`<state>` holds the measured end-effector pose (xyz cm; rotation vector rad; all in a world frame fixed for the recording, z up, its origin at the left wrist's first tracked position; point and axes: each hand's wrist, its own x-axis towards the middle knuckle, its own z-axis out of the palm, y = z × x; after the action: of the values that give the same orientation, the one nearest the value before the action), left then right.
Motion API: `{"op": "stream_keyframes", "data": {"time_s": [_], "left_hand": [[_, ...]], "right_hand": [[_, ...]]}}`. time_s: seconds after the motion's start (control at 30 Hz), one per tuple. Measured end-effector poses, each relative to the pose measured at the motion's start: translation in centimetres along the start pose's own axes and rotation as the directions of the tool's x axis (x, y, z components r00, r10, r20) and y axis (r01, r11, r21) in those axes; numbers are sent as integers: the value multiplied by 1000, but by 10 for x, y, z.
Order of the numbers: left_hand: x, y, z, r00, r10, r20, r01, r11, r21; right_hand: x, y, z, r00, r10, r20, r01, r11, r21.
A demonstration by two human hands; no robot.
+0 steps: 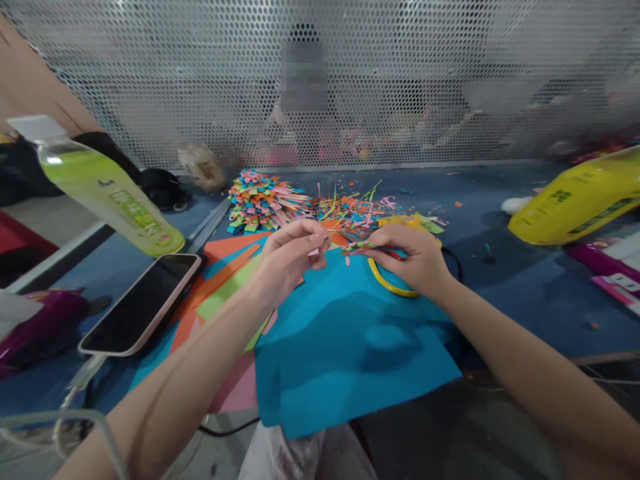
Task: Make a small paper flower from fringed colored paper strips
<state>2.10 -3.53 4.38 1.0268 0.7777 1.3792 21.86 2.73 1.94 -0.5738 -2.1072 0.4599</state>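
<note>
A small bundle of multicoloured folded paper strips is held between the two hands above a large blue paper sheet, near the middle of the blue-covered surface. The right hand is closed around one end of the bundle, its fingers curled over it; a pair of yellow-handled scissors lies just beneath this hand. The left hand is pinched on a thin pink paper sliver just beside the bundle's other end; whether the sliver is joined to the bundle cannot be told.

Under the blue sheet, orange, green and pink paper sheets are spread out, overlapping. Behind the hands a dense pile of multicoloured paper strips is seen, with loose paper scraps scattered beside it. A smartphone in a pink case lies screen up to the left, touching the orange paper. A clear plastic bottle of green drink stands at the left, tilted in the view, and a yellow plastic bag lies at the right.

The surface is closed off at the back by a perforated metal screen, through which a person and more coloured paper are dimly seen
</note>
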Motion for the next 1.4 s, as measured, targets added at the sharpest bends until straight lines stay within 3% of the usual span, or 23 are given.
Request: {"op": "stream_keyframes", "data": {"time_s": [0.13, 0.23, 0.33, 0.47, 0.53, 0.63, 0.73, 0.83, 0.97, 1.03, 1.4], "left_hand": [[1, 0, -1, 998, 55, -22, -55, 998, 15], [1, -5, -3, 997, 69, -23, -62, 971, 232], [-1, -11, -3, 997, -80, -11, 78, 930, 359], [-4, -16, 0, 979, -201, 44, 183, 950, 254], [-5, -17, 1, 977, -207, 56, 192, 961, 201], [-5, -17, 4, 980, -199, 32, 189, 963, 191], [-5, -16, 6, 979, -201, 25, 193, 963, 185], [-6, -15, 6, 979, -200, 33, 192, 966, 173], [-6, -15, 5, 980, -195, 36, 185, 964, 194], [-5, -15, 4, 980, -196, 39, 184, 962, 202], [-6, -18, 7, 977, -208, 49, 196, 963, 184]], "right_hand": [[-5, 2, -6, 987, -158, 32, 161, 972, -169], [-7, -2, -15, 949, -294, 111, 314, 888, -337], [-7, -9, -24, 885, -427, 183, 461, 756, -464], [-5, -15, -27, 811, -534, 238, 578, 669, -468], [-3, -16, -26, 827, -488, 281, 562, 693, -451], [-3, -18, -25, 874, -323, 363, 467, 766, -442], [-3, -20, -25, 871, -301, 388, 472, 732, -492], [-4, -19, -25, 819, -436, 373, 574, 614, -542], [-5, -18, -25, 644, -676, 359, 694, 319, -645], [-5, -17, -25, 594, -715, 369, 712, 254, -654], [-5, -17, -22, 577, -735, 356, 711, 238, -662]]}}
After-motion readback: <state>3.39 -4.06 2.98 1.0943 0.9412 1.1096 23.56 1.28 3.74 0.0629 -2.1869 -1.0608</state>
